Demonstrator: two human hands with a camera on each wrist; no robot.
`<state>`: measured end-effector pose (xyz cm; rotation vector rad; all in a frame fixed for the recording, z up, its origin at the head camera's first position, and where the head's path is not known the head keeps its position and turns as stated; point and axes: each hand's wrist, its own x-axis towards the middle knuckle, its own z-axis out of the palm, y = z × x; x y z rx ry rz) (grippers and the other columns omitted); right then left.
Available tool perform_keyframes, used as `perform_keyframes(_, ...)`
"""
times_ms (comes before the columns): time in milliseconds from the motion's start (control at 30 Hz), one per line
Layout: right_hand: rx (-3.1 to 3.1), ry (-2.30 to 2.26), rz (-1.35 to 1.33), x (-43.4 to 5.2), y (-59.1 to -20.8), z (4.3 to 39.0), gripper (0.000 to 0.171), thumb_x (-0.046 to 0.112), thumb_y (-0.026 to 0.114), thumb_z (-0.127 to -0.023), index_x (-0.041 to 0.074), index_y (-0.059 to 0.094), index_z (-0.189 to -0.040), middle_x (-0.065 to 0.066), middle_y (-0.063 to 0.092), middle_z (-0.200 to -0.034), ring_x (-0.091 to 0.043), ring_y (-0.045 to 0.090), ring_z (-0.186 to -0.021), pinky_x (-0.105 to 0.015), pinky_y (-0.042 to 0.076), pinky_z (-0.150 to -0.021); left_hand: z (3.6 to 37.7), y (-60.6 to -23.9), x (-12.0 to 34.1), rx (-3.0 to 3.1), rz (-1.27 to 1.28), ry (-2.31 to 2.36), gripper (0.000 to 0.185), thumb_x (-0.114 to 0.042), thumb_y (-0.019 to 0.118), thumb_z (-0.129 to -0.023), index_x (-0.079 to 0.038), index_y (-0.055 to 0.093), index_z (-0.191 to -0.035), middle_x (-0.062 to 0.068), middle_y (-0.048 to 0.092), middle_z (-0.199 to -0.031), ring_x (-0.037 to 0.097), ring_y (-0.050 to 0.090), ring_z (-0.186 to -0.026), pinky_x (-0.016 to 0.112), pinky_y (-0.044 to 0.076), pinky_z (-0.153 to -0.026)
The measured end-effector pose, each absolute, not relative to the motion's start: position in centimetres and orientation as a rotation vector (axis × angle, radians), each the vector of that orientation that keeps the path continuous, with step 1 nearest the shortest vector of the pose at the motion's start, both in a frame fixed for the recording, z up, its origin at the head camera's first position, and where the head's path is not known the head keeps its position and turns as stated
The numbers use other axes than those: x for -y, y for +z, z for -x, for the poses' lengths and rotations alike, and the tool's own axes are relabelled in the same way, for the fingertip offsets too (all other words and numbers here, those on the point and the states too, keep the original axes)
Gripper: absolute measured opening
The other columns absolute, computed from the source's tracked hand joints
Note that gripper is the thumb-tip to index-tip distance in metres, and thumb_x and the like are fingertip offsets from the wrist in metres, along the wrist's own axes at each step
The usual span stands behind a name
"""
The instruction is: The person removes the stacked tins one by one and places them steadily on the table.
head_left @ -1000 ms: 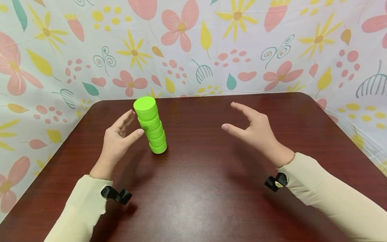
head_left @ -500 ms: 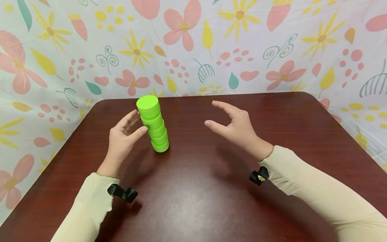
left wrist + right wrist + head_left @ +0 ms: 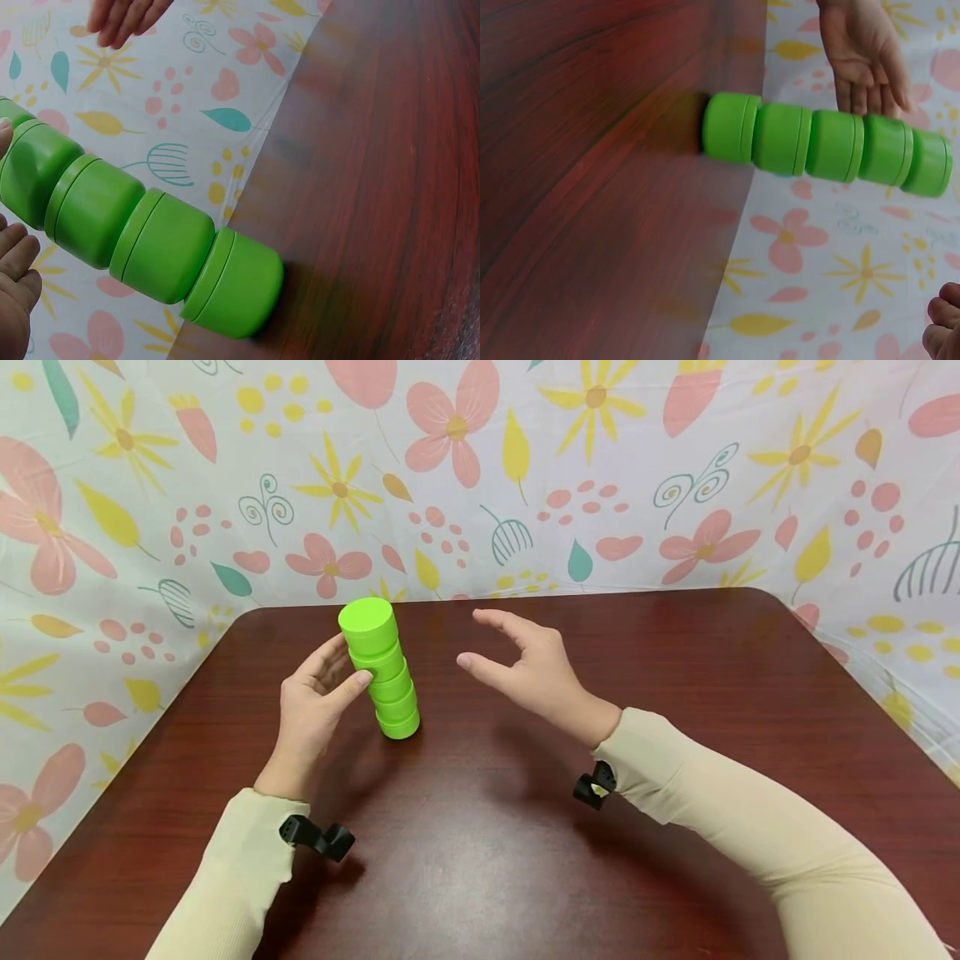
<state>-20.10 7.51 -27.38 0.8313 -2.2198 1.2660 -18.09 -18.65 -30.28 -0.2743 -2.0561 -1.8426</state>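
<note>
A tall stack of several bright green lidded jars [image 3: 388, 681] stands on the dark wooden table, piled one on another and slightly out of line. The left hand [image 3: 309, 710] is just left of the stack at its upper half, thumb in front and loosely bent fingers behind; whether it touches the jars I cannot tell. In the left wrist view the jars [image 3: 166, 246] run diagonally beside that hand's fingers. The right hand [image 3: 542, 675] hovers to the right of the stack, thumb and fingers spread apart with nothing between them. The right wrist view shows the jars [image 3: 835, 146] apart from its fingers [image 3: 946, 322].
The brown wooden table [image 3: 465, 860] has a rounded far right corner. Behind it and along its sides hangs a white cloth [image 3: 480, 468] printed with flowers and leaves. A small black camera mount sits on each wrist.
The right hand has moved left toward the stack, its fingers still spread. The left hand has come slightly closer to the jars. The stack stands in place; the head view shifted a little.
</note>
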Motion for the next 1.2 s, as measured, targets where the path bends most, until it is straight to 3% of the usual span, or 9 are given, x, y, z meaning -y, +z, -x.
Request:
perform_keyframes(267, 2.241, 1.337, -0.836, -4.9, -26.9, 20.5, 0.049, 0.025, 0.074, -0.078, 0.005, 0.061, -0.12, -0.006, 0.063, -0.118, -0.013, 0.056, -0.113, -0.029, 0.043, -0.096, 18.2, -30.3, 18.9, 2.065, 0.272, -1.841, 0.053, 0.0, 0.067, -0.082, -0.001, 0.049, -0.133, 0.018, 0.054, -0.129, 0.008, 0.056, -0.11, 0.018, 0.048, -0.084)
perform_keyframes(567, 2.279, 1.428, -0.844, -2.4, -26.9, 21.2, 0.049, 0.026, 0.073, -0.079, 0.007, 0.059, -0.122, -0.006, 0.062, -0.121, -0.012, 0.055, -0.115, -0.024, 0.041, -0.097, 18.4, -30.8, 18.9, 2.079, 0.301, -1.864, 0.053, -0.001, 0.067, -0.083, -0.002, 0.049, -0.133, 0.01, 0.059, -0.123, 0.008, 0.057, -0.109, 0.019, 0.048, -0.085)
perform_keyframes(767, 2.283, 1.514, -0.847, -1.2, -26.6, 21.6, 0.051, 0.026, 0.073, -0.08, 0.007, 0.056, -0.124, -0.007, 0.06, -0.123, -0.011, 0.054, -0.116, -0.027, 0.041, -0.098, 18.4, -30.9, 18.9, 2.087, 0.298, -1.871, 0.053, -0.002, 0.067, -0.083, -0.003, 0.049, -0.133, 0.015, 0.057, -0.126, 0.008, 0.057, -0.109, 0.02, 0.048, -0.085)
perform_keyframes(1000, 2.273, 1.603, -0.835, -0.1, -26.3, 22.1, 0.052, 0.025, 0.073, -0.079, 0.008, 0.056, -0.125, -0.007, 0.06, -0.123, -0.012, 0.054, -0.116, -0.023, 0.041, -0.097, 18.5, -30.8, 18.8, 2.077, 0.31, -1.891, 0.053, -0.002, 0.067, -0.083, -0.003, 0.05, -0.133, 0.017, 0.057, -0.125, 0.009, 0.058, -0.108, 0.02, 0.049, -0.085)
perform_keyframes(1200, 2.274, 1.635, -0.849, 0.9, -26.1, 22.4, 0.055, 0.026, 0.074, -0.078, 0.01, 0.054, -0.127, -0.004, 0.059, -0.124, -0.01, 0.053, -0.117, -0.022, 0.041, -0.098, 18.6, -30.9, 18.7, 2.068, 0.304, -1.895, 0.053, 0.0, 0.067, -0.083, -0.003, 0.05, -0.132, 0.007, 0.061, -0.12, 0.008, 0.059, -0.107, 0.021, 0.049, -0.084)
